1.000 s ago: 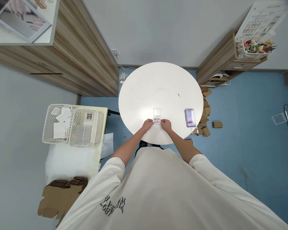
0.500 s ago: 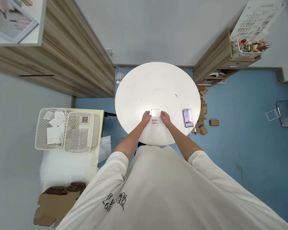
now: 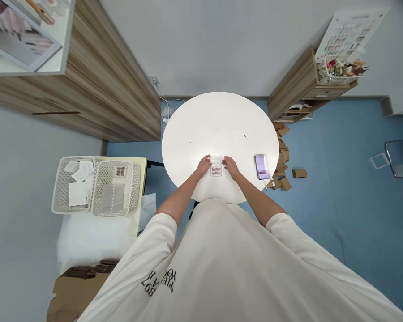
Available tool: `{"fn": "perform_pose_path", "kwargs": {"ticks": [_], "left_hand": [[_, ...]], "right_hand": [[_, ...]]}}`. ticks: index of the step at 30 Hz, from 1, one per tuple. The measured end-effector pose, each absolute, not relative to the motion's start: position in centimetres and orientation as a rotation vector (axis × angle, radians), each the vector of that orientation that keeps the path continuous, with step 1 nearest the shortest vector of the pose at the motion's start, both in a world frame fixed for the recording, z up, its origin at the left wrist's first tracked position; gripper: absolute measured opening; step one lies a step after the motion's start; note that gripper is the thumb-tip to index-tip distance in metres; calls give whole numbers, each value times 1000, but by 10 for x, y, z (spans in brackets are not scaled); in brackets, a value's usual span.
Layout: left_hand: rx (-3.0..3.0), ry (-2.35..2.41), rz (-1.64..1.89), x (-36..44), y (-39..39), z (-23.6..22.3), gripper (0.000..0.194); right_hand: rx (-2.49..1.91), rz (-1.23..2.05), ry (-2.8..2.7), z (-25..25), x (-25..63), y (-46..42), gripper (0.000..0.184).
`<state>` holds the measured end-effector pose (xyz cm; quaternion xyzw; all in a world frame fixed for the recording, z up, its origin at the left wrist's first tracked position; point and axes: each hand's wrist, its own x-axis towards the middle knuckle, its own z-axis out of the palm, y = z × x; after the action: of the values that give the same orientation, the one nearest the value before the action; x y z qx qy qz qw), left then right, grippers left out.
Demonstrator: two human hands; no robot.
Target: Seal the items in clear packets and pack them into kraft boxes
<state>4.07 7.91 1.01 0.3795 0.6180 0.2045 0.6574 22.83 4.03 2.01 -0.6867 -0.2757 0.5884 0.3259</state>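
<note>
A small clear hinged plastic case (image 3: 216, 170) lies opened out on the white round table (image 3: 218, 116), close to my body. Rows of small pinkish pieces, which look like false nails, fill its near half. The clear lid (image 3: 216, 159) forms the far half and looks partly raised. At the lid's left edge is my left hand (image 3: 204, 165), its fingers closed on that side. My right hand (image 3: 231, 166) grips the lid's right edge with bent fingers. The fingertips are small in view.
A phone (image 3: 261, 166) with a blurred screen lies on the table's right side, with a cable. To the left, white baskets (image 3: 112, 210) hold papers and clear cases on a side table. Small cardboard boxes (image 3: 284, 156) lie on the floor at right. A wooden cabinet (image 3: 127, 89) stands at back left.
The lid now looks shorter and more tilted up than before. Both hands stay at its sides with only slight movement. The whole view has shifted a little.
</note>
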Motion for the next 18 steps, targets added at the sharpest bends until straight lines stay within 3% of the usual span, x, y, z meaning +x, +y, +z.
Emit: {"fn": "perform_pose_path", "kwargs": {"ticks": [5,12,18], "left_hand": [[977,1392,562,35,62,12,47],[913,1384,556,25,26,2,50],[1102,1455,397,14,8,4,47]], "right_hand": [[-1824,1502,-877,34,224,23,55],[-1849,1553,-912,29,219,-13,58],[-1906,1491,-1271,16,219,-29,55]]}}
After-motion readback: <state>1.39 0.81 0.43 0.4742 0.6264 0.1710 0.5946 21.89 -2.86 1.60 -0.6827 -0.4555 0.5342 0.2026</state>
